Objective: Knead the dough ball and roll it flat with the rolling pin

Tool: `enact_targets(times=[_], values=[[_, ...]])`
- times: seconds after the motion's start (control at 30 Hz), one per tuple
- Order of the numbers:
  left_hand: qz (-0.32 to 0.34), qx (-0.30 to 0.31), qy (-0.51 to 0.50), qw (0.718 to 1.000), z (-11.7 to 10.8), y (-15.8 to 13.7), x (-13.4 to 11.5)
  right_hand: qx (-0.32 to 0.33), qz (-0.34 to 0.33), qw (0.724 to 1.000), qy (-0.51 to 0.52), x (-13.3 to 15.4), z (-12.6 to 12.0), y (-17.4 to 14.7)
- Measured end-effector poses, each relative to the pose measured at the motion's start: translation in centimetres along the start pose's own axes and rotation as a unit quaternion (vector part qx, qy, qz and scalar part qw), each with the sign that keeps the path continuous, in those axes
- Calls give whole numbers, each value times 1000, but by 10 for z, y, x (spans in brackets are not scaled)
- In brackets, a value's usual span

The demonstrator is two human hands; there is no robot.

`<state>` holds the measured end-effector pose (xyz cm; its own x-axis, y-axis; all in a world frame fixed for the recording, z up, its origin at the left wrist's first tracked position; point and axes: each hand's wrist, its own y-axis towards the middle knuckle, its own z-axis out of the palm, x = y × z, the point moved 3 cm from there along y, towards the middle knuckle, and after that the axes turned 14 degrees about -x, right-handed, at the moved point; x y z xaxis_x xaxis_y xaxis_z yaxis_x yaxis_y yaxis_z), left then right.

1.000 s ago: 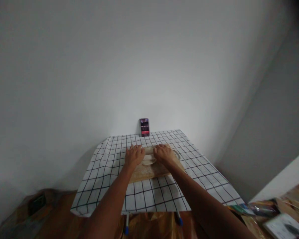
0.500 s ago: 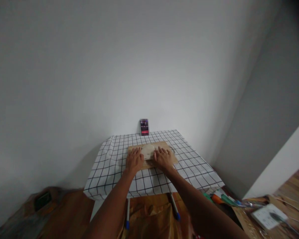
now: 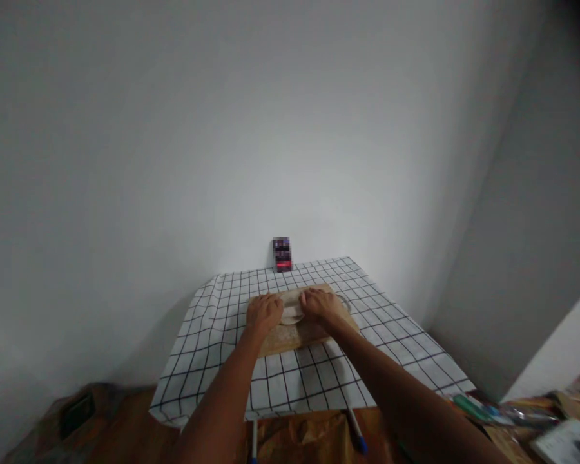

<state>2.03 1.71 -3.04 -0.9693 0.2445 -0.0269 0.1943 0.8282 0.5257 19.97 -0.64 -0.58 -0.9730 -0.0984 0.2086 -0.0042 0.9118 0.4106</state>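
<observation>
My left hand [image 3: 265,311] and my right hand [image 3: 321,303] lie palm-down side by side on a pale rolling pin [image 3: 292,296], which shows only between them. Under the pin lies a flat round of pale dough [image 3: 292,316]. The dough rests on a wooden board [image 3: 290,338] in the middle of a small table covered by a white cloth with a black grid [image 3: 207,335]. Both forearms reach in from the bottom of the view.
A small dark box with a red band [image 3: 282,254] stands at the table's far edge against the white wall. Blue-tipped table legs [image 3: 358,442] show below the cloth. Papers and coloured clutter [image 3: 512,412] lie on the wooden floor at the lower right.
My hands drew the pin back toward me, uncovering the dough. They have now pushed it forward over the dough again. My view shifted with the motion.
</observation>
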Motion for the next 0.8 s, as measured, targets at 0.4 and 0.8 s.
enact_targets(times=[0.4,0.8], values=[[-18,59,42,997,31,75,21,38,-21,999,20,-8,43,105],[-3,98,58,993,30,80,18,39,-2,999,18,-15,53,109]])
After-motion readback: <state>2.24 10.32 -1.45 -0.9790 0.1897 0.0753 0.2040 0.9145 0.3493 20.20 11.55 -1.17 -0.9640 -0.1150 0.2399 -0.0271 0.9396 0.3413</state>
